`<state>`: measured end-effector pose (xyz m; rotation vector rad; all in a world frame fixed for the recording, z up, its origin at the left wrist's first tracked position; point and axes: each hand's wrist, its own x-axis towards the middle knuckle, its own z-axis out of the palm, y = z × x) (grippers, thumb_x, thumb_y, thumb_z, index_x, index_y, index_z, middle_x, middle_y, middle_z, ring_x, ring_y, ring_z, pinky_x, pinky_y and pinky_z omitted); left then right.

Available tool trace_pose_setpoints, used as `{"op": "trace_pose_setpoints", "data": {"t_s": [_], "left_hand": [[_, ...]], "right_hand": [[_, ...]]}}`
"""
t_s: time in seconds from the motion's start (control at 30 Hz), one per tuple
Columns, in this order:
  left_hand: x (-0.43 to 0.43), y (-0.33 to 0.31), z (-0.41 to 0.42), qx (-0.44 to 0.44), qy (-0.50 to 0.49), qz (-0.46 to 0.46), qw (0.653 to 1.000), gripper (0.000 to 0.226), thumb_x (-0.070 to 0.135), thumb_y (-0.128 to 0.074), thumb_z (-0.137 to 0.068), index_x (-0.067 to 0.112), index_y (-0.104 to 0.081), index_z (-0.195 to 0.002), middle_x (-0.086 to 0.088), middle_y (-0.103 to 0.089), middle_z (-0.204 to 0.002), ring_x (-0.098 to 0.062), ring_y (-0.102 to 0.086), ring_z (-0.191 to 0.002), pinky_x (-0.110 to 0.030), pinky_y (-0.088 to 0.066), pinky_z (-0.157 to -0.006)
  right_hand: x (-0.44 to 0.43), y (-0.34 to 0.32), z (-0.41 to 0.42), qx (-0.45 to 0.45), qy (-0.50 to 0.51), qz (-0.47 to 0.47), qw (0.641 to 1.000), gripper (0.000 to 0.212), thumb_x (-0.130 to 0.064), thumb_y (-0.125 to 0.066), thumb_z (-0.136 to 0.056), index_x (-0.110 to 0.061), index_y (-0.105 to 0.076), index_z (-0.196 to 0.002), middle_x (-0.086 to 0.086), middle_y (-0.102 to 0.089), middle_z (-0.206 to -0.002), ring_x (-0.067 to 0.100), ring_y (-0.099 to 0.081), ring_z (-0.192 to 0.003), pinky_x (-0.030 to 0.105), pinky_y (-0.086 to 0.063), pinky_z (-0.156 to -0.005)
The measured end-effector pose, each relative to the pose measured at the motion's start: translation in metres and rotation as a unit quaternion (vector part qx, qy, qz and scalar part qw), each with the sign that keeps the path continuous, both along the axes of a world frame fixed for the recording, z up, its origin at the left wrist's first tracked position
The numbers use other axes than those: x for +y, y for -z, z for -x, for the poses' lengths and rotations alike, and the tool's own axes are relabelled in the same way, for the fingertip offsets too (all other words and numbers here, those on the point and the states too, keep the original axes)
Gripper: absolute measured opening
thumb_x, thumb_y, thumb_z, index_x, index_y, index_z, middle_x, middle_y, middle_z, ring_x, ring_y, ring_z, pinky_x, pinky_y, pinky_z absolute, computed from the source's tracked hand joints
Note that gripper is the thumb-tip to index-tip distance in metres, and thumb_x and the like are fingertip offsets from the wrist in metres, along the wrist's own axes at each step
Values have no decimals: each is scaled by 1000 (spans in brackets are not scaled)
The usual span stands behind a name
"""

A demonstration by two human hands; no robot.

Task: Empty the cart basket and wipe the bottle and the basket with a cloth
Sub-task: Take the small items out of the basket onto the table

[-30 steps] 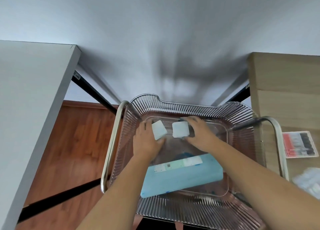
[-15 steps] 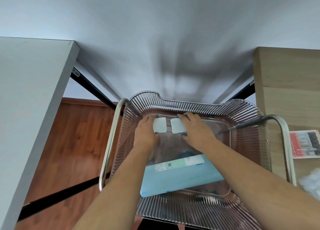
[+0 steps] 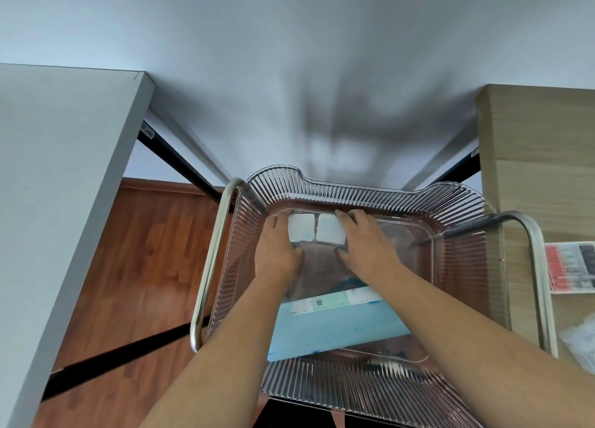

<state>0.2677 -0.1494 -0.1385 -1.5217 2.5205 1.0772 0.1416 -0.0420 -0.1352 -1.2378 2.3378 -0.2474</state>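
A clear ribbed plastic basket [image 3: 463, 221] sits in the cart's chrome frame [image 3: 209, 266]. Both my hands are inside it at its far wall. My left hand [image 3: 277, 250] holds a small white square packet [image 3: 301, 228]. My right hand [image 3: 363, 247] holds a second white packet [image 3: 330, 231], and the two packets touch side by side. A light blue flat package [image 3: 335, 327] with a white label lies on the basket floor under my forearms. No bottle or cloth is in view.
A grey table top [image 3: 58, 202] stands to the left over a wooden floor [image 3: 138, 266]. A wooden unit [image 3: 541, 157] on the right carries a red and black printed sheet [image 3: 570, 266] and a clear plastic bag [image 3: 579, 340]. A wall lies ahead.
Both hands have moved away from me toward the basket's far wall. The two white packets, apart and tilted before, now sit flat and touching.
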Motion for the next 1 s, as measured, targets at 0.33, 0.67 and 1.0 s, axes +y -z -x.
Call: {"op": "trace_pose_setpoints", "data": {"t_s": [0.33,0.67,1.0], "left_hand": [[-6,4,7,23,-31,26,999,63,0,-59,-77,22,-47,-135,-5,-50,-131,-25,-51,-118,-40,-45,-100],[-1,11,-1,36,-68,27,997,54,10,-66,-83,28,-51,-132,-1,-48,-128,-21,-55,-109,-42,-51,-92],[-7,10,11,39,-87,34,995,53,6,-59,-83,25,-51,-132,-6,-52,-125,-27,-55,-108,-42,-48,-91]], "right_hand": [[-17,4,-5,-45,31,36,998,65,-12,-62,-84,-13,-33,-143,10,-40,-134,27,-51,-111,36,-46,-92],[-12,3,-13,-36,51,93,994,47,-6,-72,-75,-14,-53,-117,7,-42,-125,24,-55,-91,34,-51,-77],[-26,10,-12,-30,46,112,992,35,-2,-70,-75,-10,-54,-107,9,-45,-114,25,-55,-85,30,-46,-69]]}}
